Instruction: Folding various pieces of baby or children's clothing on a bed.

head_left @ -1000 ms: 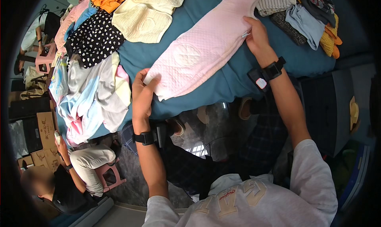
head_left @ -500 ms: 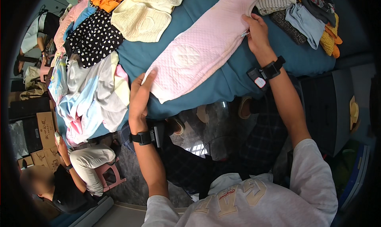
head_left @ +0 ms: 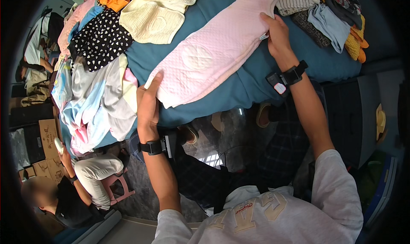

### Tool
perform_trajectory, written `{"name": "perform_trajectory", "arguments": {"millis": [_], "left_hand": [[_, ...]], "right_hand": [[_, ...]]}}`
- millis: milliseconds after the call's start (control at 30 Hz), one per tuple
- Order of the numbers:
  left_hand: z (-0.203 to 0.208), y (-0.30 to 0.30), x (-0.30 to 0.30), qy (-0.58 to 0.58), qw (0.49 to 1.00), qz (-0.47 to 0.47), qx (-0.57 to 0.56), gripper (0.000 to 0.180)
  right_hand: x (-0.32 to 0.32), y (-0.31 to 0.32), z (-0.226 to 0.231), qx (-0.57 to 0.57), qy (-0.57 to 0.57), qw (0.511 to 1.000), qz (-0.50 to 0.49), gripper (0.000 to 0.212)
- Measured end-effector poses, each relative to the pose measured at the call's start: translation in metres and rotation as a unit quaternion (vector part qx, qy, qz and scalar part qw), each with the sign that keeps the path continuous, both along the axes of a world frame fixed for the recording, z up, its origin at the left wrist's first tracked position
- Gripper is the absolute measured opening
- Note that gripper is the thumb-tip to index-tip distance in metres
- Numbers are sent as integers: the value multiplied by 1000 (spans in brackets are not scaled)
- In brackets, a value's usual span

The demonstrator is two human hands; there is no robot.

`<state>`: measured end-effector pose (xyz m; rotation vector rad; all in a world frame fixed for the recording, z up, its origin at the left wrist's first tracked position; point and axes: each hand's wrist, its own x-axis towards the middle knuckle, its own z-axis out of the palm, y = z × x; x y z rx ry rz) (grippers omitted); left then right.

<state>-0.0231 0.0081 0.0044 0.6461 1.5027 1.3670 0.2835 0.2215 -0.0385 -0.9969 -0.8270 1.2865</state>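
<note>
Pink quilted garment [head_left: 213, 58] lies flat on the teal table [head_left: 239, 90], both hands on it.
Compared with a second ago, the left hand [head_left: 148, 105] has slid along the lower hem, fingers flat and together, pressing rather than clamped; the cloth looks smoother. The long axis runs diagonally from lower left to upper right, where the right hand [head_left: 277, 37] pinches the edge.

One head-worn fisheye view looks steeply down, close over the table [head_left: 239, 90].
</note>
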Motion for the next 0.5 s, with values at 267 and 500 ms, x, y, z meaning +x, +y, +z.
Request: {"name": "perform_trajectory", "arguments": {"millis": [267, 500], "left_hand": [[-6, 1, -4, 9, 1000, 11, 10, 42], [-2, 1, -3, -11, 999, 50, 15, 32]], "right_hand": [[-3, -2, 4, -3, 42, 998, -41, 21], [-4, 0, -2, 9, 72, 996, -54, 20]]}}
